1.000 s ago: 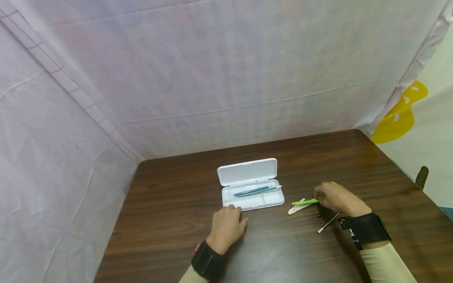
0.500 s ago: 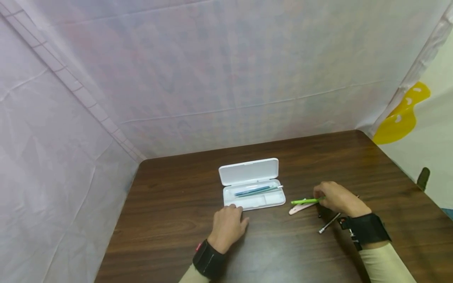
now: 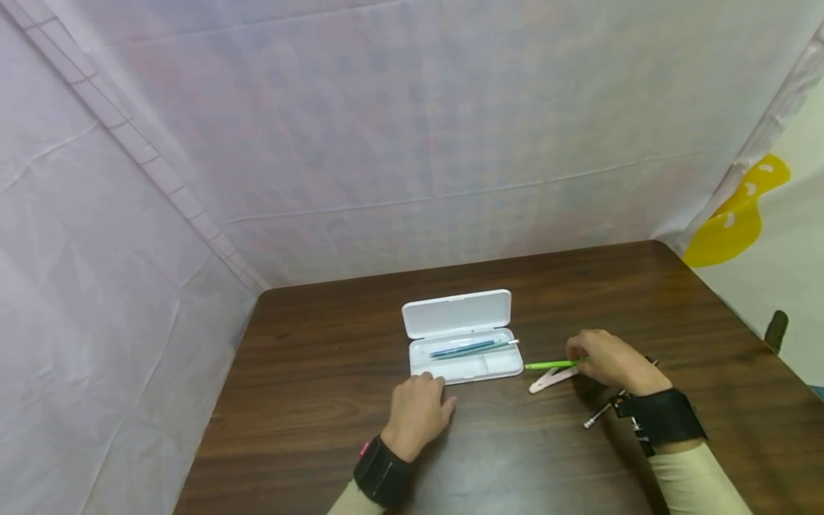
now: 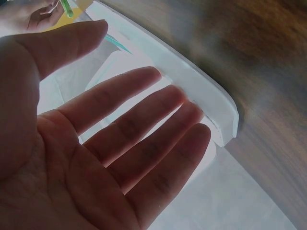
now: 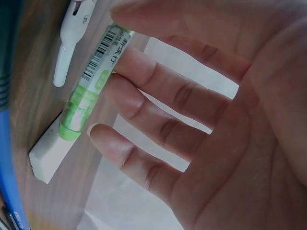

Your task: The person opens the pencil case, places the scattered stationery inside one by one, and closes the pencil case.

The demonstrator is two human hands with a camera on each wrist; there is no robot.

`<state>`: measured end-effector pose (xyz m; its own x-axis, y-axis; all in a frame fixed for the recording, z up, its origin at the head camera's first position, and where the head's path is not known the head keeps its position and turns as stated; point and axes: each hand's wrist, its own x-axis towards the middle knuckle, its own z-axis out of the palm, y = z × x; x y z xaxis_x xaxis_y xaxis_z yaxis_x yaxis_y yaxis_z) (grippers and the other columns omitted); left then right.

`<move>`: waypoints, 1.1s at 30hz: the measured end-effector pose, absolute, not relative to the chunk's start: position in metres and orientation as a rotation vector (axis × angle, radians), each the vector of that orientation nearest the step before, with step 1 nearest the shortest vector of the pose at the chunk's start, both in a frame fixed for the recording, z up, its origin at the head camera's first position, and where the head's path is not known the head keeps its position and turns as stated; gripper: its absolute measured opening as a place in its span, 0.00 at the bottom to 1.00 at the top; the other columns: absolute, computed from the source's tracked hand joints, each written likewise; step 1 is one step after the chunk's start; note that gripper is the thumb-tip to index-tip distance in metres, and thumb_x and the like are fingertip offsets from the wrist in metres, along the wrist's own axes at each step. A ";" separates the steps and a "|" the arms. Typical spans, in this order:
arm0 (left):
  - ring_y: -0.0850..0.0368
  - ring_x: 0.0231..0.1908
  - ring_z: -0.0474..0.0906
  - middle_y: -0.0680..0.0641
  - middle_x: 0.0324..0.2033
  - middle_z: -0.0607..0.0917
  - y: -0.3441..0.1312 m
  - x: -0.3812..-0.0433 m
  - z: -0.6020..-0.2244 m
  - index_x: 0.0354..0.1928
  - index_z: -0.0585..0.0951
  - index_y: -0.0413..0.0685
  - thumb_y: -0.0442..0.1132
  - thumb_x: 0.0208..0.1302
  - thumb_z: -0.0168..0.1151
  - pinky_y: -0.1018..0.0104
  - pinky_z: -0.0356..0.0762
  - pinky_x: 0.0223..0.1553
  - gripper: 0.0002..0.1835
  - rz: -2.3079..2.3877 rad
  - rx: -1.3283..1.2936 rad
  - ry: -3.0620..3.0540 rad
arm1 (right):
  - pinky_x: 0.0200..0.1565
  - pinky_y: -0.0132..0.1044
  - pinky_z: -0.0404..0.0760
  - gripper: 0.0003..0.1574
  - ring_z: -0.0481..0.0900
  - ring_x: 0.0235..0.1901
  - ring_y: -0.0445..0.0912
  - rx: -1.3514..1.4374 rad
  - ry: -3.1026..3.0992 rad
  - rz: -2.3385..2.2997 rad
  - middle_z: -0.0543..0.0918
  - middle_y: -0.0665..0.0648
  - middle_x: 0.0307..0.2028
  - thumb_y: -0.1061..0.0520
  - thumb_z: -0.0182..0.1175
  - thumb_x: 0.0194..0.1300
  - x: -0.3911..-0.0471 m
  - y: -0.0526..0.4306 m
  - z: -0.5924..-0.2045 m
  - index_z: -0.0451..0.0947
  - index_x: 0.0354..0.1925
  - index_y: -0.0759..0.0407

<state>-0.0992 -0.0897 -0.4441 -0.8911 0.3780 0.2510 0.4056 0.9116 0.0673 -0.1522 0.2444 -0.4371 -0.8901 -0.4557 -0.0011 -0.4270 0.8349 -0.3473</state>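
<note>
My left hand (image 3: 418,415) has its fingertips at the front edge of an open white pencil case (image 3: 460,315); the left wrist view shows its fingers straight and spread. Two slim blue-green pens (image 3: 465,350) lie in the case, one reaching over its right end. Between thumb and fingers my right hand (image 3: 608,361) pinches a slim green pen (image 3: 547,365), which has a barcode label in the right wrist view. The pen's free end points left at the case. Under it lies a pale two-armed thing (image 3: 547,380), partly covered by the hand.
A silver-ended stick (image 3: 597,416) lies on the brown table (image 3: 309,386) beneath my right wrist. Along the left edge of the right wrist view runs a blue thing (image 5: 10,163). White cloth (image 3: 399,143) hangs behind the table, with a yellow shape (image 3: 727,229) at the right.
My right hand has moved slightly left with the green pen, bringing its free end closer to the case. The left hand has stayed at the case's edge. The head view has shifted a little.
</note>
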 end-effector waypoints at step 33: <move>0.53 0.17 0.75 0.48 0.17 0.79 -0.089 -0.098 -0.443 0.21 0.82 0.45 0.53 0.50 0.67 0.61 0.70 0.13 0.17 -0.164 -0.586 -2.807 | 0.30 0.46 0.78 0.08 0.78 0.29 0.47 -0.737 2.991 -0.603 0.82 0.55 0.28 0.67 0.65 0.48 -0.156 0.231 -0.430 0.80 0.30 0.59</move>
<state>-0.0981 -0.0889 -0.4433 -0.8820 0.3767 0.2832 0.4071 0.9117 0.0554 -0.1556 0.2306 -0.4301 -0.8897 -0.4480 0.0876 -0.4470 0.8160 -0.3665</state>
